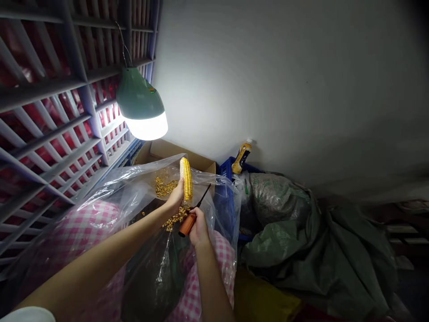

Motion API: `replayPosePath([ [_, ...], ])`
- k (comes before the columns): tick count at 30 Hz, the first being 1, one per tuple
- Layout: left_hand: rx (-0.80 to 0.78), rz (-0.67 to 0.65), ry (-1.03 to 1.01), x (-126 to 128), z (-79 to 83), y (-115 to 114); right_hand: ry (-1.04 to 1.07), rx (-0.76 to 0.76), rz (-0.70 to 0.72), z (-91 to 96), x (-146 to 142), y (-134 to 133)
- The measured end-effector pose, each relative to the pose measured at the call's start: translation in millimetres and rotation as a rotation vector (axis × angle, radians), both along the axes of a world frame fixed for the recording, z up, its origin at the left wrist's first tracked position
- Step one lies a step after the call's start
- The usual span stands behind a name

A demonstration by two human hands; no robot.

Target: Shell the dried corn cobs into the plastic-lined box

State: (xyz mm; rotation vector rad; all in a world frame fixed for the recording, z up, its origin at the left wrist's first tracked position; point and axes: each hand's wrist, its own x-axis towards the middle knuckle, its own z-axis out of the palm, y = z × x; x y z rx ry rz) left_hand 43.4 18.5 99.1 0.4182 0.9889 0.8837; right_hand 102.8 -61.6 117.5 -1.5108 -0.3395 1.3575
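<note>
The clear plastic bag (115,181) contains loose yellow corn kernels (166,187). Over it, the left hand (175,198) holds, fingers closed, 1 long yellow cob (187,181), pale at 9 o'clock; at 5 o'clock, the right hand (200,227) clasps 1 brown-handled, black-shafted tool (187,223).

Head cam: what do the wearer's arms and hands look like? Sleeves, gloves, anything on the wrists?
Left hand and right hand: human, ungloved, with nothing visible on the wrists. Left arm: bare forearm, with a plain white sleeve edge at the picture's lower-left corner. Right arm: bare down to the frame edge, no sleeve in view. No cables or markings visible.
</note>
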Motion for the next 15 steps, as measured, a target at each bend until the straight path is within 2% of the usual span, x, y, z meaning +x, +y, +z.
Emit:
replayPosePath([
  [3, -0.125, 0.002, -0.171, -5.8, 5.8, 8.0, -0.097, 0.013, -0.012, 7.1, 2.0, -12.1],
  [7, -0.335, -0.015, -0.205, -11.7, 8.3, 17.7, -0.426, -0.025, 0.207, 24.6, 4.2, -51.1],
  [11, -0.336, -0.012, -0.203, -10.6, 1.8, 20.7, -0.613, -0.082, 0.353, 36.1, 0.2, -91.2],
  [15, -0.312, -0.047, -0.252, -7.7, -4.9, 18.6, -0.83, -0.064, 0.382, 45.5, -2.8, -99.5],
])
